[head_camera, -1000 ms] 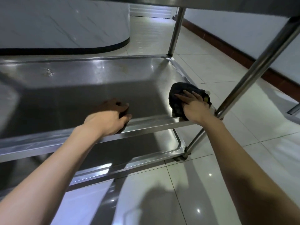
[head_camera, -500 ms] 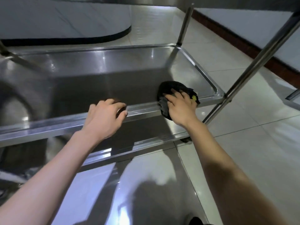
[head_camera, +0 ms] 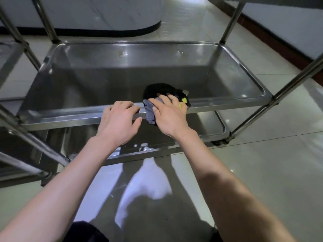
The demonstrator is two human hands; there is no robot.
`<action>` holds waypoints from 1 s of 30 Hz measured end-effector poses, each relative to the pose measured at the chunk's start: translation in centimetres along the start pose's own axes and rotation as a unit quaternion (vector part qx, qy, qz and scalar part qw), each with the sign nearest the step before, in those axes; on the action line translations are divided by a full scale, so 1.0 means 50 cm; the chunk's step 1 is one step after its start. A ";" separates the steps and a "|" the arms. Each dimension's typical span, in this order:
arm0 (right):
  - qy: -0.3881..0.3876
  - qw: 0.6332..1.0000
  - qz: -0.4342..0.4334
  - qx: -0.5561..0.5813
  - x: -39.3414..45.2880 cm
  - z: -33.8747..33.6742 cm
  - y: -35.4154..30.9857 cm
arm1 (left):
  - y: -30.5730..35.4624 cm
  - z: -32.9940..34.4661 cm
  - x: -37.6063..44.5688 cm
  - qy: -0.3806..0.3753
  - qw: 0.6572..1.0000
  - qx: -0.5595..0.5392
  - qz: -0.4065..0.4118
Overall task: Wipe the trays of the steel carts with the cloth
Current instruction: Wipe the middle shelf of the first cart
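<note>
- Cloth [head_camera: 158,96]: dark, bunched, with a yellow patch. It is draped over the near rim of the middle tray [head_camera: 174,67], part inside the tray, part hanging down the outer face of the rim.
- Right hand [head_camera: 168,113]: on top of the cloth, fingers fairly straight and spread, pressing it onto the rim; thumb at the hanging fold. More a press than a grip.
- Left hand [head_camera: 120,117]: just beside the cloth on its left, fingers curled over the same rim, no cloth in it. Seems to steady the cart.
- Key relation: the rim's long axis runs left to right; the cloth sits about midway along it, directly under the right fingers, with the left hand blocking the leftward run.
- Judgement: the rim wipe likely continues sideways; going left means moving the left hand first.
- Lower tray [head_camera: 220,124]: beneath, partly hidden by the arms.
</note>
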State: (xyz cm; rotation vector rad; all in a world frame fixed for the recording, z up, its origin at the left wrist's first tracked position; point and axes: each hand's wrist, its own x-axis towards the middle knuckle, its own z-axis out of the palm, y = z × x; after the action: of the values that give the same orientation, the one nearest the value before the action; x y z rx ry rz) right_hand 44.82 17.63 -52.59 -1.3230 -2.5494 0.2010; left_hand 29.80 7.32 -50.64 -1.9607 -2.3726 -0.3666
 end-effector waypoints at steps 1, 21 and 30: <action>-0.002 1.000 -0.008 0.002 -0.001 0.004 -0.020 | -0.009 -0.001 -0.008 0.003 1.000 0.001 -0.006; 0.117 0.982 -0.140 0.045 -0.100 -0.058 0.140 | 0.029 -0.004 -0.001 0.036 0.998 -0.044 0.016; 0.001 0.990 -0.107 0.093 -0.185 -0.127 0.117 | 0.084 -0.119 -0.034 -0.111 0.992 -0.049 -0.030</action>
State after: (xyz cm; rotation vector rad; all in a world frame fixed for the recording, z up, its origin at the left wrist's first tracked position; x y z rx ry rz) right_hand 56.34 13.42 -49.44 -0.9753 -2.5751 0.3835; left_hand 33.50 5.18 -44.52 -2.0769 -2.5989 -0.2853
